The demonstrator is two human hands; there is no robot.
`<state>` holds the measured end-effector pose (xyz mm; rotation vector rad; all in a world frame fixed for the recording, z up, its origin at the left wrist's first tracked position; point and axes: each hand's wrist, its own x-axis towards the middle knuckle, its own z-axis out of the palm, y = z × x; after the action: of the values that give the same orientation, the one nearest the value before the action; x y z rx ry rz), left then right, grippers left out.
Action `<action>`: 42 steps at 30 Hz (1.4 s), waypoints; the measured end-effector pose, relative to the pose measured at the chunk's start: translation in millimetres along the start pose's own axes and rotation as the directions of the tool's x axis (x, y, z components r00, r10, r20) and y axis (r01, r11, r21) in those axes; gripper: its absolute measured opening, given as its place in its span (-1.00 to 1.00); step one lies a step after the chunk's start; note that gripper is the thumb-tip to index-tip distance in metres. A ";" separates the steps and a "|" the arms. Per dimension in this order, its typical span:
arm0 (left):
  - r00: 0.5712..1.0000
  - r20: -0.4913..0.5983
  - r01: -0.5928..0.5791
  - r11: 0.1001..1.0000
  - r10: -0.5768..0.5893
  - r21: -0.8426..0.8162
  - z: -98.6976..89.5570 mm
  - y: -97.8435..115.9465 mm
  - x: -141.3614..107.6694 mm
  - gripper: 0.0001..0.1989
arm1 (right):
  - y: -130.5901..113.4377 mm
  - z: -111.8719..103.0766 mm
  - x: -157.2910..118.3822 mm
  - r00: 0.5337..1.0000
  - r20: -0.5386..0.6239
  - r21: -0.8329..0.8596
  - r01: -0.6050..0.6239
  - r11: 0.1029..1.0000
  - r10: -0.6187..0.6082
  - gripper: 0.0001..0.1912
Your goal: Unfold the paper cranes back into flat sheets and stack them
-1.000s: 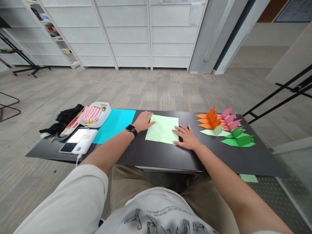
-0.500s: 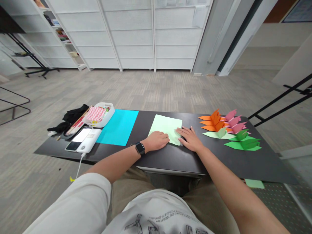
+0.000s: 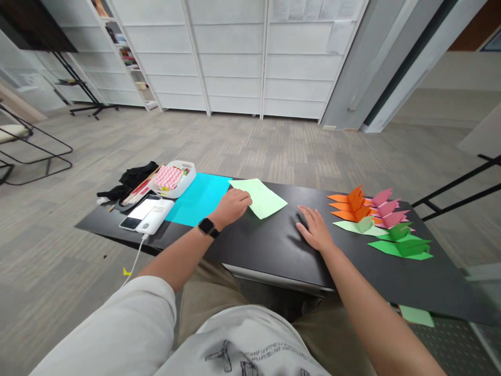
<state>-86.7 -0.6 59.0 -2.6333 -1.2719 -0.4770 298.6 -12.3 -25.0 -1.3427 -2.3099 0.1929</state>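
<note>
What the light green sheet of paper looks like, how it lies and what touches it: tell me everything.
The light green sheet of paper is plain, thin-looking and pale, spread open. It sits askew over the black table, one corner towards the person; its far left corner reaches the blue sheet. The left hand pinches its left side, hiding part of the edge; the right hand is clear of it.

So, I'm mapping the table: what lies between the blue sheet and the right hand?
In the head view, the pale green sheet, left hand at its edge, and black tabletop lie between the blue sheet and the right hand.
</note>
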 end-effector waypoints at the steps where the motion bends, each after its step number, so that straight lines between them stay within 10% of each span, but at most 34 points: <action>1: 0.998 -0.018 0.054 0.999 -0.054 0.003 -6.4 -9.7 -9.9 -0.71 | 0.2 0.6 -0.1 1.000 -0.008 0.001 0.003 1.000 -0.003 -0.29; 7: 0.870 -0.099 0.484 0.875 -0.483 -0.022 -20.1 -52.2 -92.3 -0.76 | 2.2 5.1 -0.1 1.000 -0.030 -0.003 0.005 1.000 -0.005 -0.30; 14: 0.754 0.006 0.657 0.753 -0.657 -0.047 -8.7 -51.8 -161.6 -0.70 | 3.4 8.3 -1.0 0.998 -0.054 -0.032 0.017 0.999 -0.018 -0.32; 20: 0.741 -0.073 0.667 0.744 -0.668 -0.046 -1.2 -50.0 -150.1 -0.69 | 6.0 10.2 -0.5 0.998 -0.061 -0.064 0.021 0.998 -0.025 -0.32; 28: 0.662 0.143 0.730 0.676 -0.736 0.101 21.1 -55.7 -139.2 -0.39 | 7.7 10.6 0.8 0.998 -0.053 -0.092 0.008 0.996 -0.013 -0.36; 42: 0.629 0.150 0.756 0.645 -0.763 0.108 8.4 -53.2 -146.6 -0.41 | 4.2 8.0 1.3 0.998 -0.061 -0.068 0.011 0.998 -0.015 -0.39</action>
<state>-212.2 -72.0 -0.5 -1.9987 -2.4325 -0.2975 297.8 -8.2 -33.0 -1.3471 -2.2920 0.0696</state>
